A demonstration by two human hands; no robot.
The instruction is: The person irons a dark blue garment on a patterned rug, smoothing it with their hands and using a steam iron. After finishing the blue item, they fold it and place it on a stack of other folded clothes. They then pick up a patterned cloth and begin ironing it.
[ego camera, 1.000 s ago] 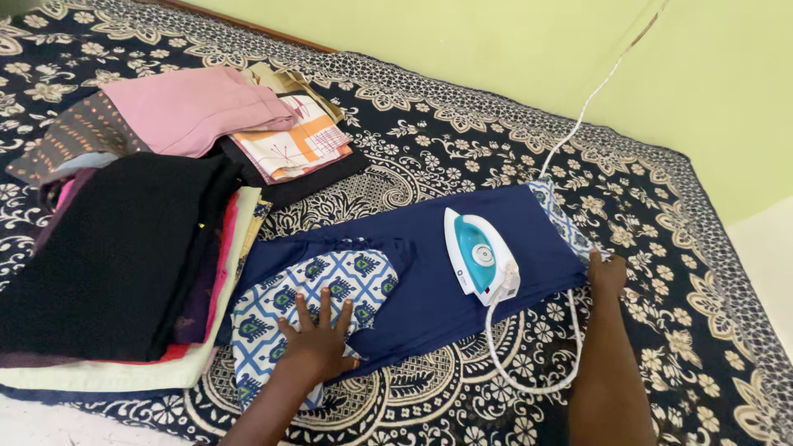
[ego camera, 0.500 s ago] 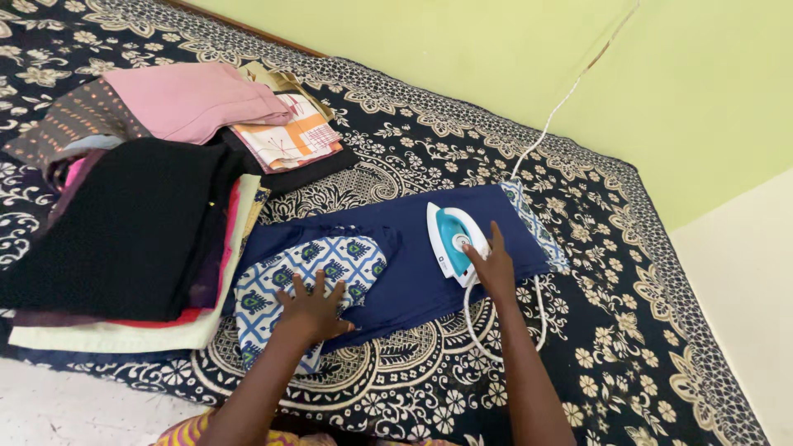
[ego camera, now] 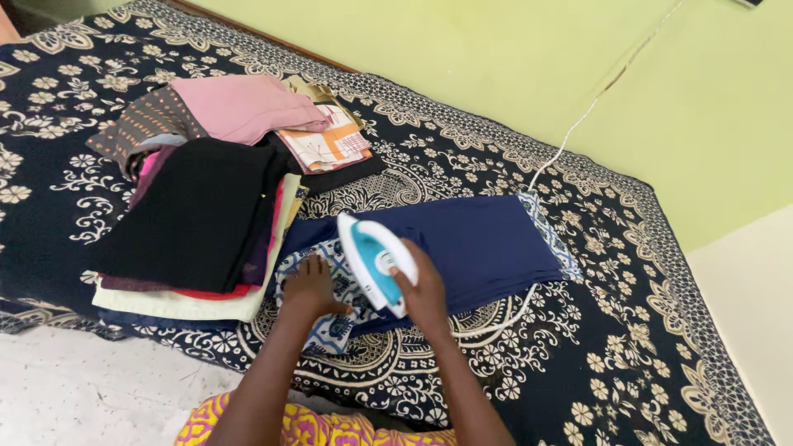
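Patterned bedspread (ego camera: 578, 347) bears navy cloth (ego camera: 487, 244); right hand (ego camera: 425, 289) grips iron (ego camera: 373, 260).

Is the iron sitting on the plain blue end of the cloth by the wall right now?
No, the right hand holds the iron over the patterned part of the cloth, beside the left hand.

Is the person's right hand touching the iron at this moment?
Touching. The head view shows the right hand wrapped around the rear of the white and teal iron, fingers on its handle, over the navy garment.
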